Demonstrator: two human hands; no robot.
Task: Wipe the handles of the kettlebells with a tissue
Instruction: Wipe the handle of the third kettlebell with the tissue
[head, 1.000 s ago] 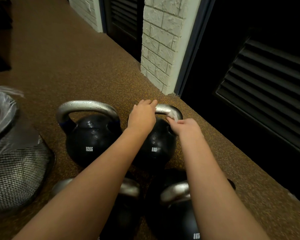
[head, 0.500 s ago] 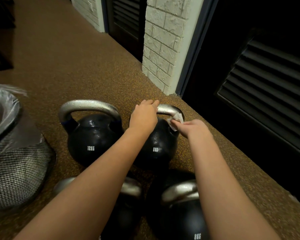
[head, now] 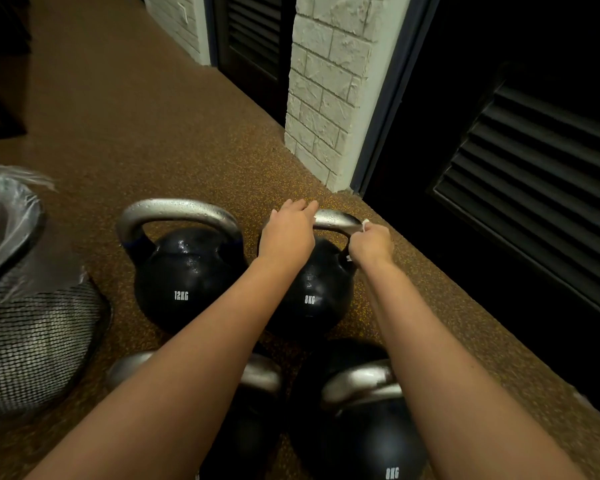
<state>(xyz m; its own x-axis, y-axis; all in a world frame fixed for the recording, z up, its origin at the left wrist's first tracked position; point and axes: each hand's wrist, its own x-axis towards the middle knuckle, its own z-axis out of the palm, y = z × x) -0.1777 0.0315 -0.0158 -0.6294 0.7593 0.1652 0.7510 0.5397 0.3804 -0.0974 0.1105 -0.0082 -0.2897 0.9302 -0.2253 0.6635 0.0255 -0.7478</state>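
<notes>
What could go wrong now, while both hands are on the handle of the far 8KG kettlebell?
1. The tissue is almost hidden inside the right hand; such a small wad may tear or slip out on the rough handle.
2. The left hand covers the handle's left part, so that part may stay unwiped.
3. Both forearms reach over the near kettlebells; pulling back could knock against their handles.

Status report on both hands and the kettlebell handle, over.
Left hand grips 8KG kettlebell handle. Right hand holds tissue at handle's right bend. Nothing obstructing.
</notes>
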